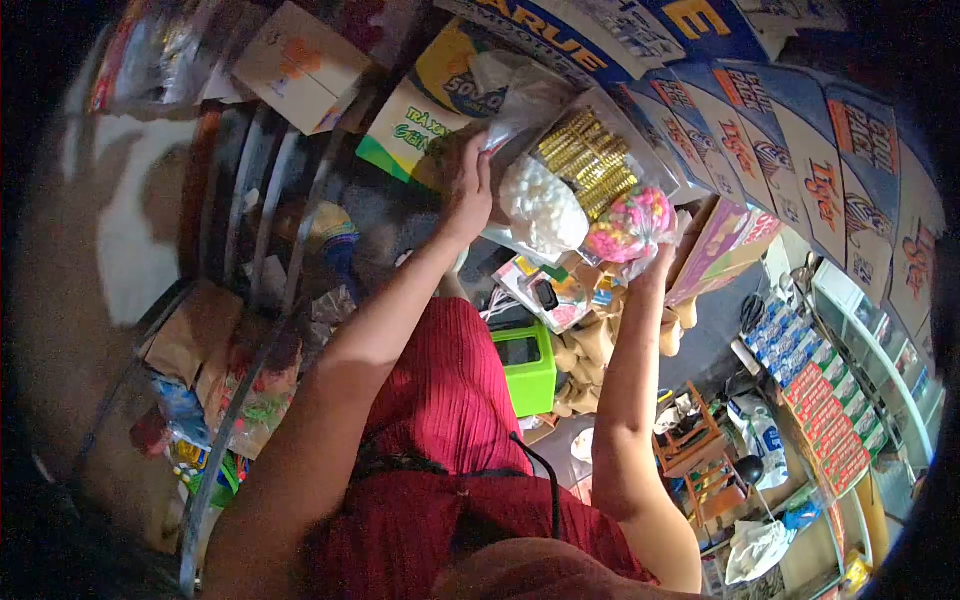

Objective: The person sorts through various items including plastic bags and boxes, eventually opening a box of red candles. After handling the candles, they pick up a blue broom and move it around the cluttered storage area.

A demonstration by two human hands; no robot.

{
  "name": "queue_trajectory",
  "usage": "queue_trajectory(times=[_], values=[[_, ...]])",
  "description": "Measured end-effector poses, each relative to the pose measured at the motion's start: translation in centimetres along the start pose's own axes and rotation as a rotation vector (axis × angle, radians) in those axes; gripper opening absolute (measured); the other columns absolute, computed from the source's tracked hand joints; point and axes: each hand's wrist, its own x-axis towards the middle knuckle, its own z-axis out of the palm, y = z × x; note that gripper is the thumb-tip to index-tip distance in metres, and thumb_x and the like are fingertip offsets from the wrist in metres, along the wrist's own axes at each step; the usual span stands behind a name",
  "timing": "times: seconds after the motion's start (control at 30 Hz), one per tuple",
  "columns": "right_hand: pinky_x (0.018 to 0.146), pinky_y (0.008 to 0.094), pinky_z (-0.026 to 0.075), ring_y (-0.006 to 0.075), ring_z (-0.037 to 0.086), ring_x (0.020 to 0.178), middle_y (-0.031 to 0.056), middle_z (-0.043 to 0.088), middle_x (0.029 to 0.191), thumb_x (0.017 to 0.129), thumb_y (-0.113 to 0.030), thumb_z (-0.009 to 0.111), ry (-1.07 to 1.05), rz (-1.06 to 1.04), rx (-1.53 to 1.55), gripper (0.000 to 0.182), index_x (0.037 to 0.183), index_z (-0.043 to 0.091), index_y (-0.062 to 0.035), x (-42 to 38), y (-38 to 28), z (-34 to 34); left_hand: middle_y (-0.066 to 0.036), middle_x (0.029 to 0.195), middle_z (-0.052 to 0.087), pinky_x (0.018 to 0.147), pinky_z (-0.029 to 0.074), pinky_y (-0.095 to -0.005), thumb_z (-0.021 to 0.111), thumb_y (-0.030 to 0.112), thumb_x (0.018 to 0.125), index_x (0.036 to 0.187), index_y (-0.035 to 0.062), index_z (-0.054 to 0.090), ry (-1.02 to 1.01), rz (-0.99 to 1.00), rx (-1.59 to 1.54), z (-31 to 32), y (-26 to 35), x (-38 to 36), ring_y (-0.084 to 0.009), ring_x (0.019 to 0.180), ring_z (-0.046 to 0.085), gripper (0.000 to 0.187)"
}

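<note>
Both my hands are at a clear plastic container (pixel 662 160) raised in front of me. My left hand (pixel 470 190) grips its left side, beside some crumpled clear plastic. My right hand (pixel 655 262) is closed at the lower right corner, its fingers partly hidden by the container and a bag. Inside lie rows of gold-wrapped sticks (pixel 590 150), a clear bag of small white pieces (pixel 543 205), and a clear bag of pink, yellow and green pieces (pixel 630 226).
Stacked Tiger cartons (pixel 780 140) rise close on the right, beside a purple-and-pink box (pixel 725 245). A yellow-green carton (pixel 420 120) stands left of the container. Below are a bright green bin (pixel 530 385) and a wooden stool (pixel 695 440). Metal rails (pixel 255 390) run along the left.
</note>
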Motion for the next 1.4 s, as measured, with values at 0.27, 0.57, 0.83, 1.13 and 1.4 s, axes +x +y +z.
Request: queue_trajectory(times=[0.27,0.57,0.83,1.13,1.4], values=[[0.086,0.0332,0.047,0.0214,0.055,0.104,0.0121,0.053,0.117,0.089,-0.019,0.049,-0.051,0.136,-0.046,0.047,0.132,0.037,-0.0055,0.1,-2.2,2.4,-0.023,0.115,0.045,0.090,0.034,-0.0451,0.045,0.007,0.089,0.120,-0.0007,0.039,0.140,-0.050,0.146,1.5,-0.6,-5.8,-0.0399,0.106,0.042,0.032],[0.094,0.0320,0.036,0.0179,0.046,0.114,0.0110,0.050,0.125,0.088,-0.030,0.051,-0.210,-0.041,-0.505,0.048,0.129,0.045,-0.0041,4.5,-4.3,6.6,-0.025,0.114,0.038,0.093,0.029,-0.0439,0.040,0.021,0.095,0.121,-0.0023,0.033,0.273,-0.473,-0.062,4.0,0.9,-9.9,-0.0377,0.107,0.038,0.035],[0.097,0.0416,0.030,0.0208,0.042,0.116,0.0078,0.048,0.129,0.090,-0.038,0.043,-0.137,-0.045,-0.486,0.047,0.128,0.047,-0.0087,3.8,-6.7,5.2,-0.024,0.109,0.038,0.091,0.028,-0.0454,0.045,0.017,0.091,0.115,-0.0031,0.035,0.240,-0.516,-0.121,5.2,3.3,-11.6,-0.0375,0.103,0.037,0.033],[0.098,0.0440,0.026,0.0239,0.042,0.114,0.0069,0.048,0.128,0.089,-0.056,0.029,0.078,0.256,0.004,0.061,0.123,0.048,-0.0090,0.8,-5.9,-2.2,-0.022,0.118,0.034,0.100,0.024,-0.0412,0.049,0.029,0.084,0.122,-0.0017,0.032,0.194,-0.558,-0.118,2.1,0.1,-11.6,-0.0347,0.115,0.030,0.052],[0.070,0.0379,0.043,0.0251,0.055,0.082,0.0122,0.059,0.088,0.086,-0.029,0.047,-0.131,0.502,-1.133,0.029,0.097,0.057,-0.0049,-10.4,8.1,-13.4,-0.011,0.127,0.030,0.088,0.042,-0.0399,0.054,0.030,0.078,0.128,0.0083,0.034,0.367,-0.830,-0.599,-7.3,-2.3,-9.0,-0.0268,0.114,0.037,0.058]])
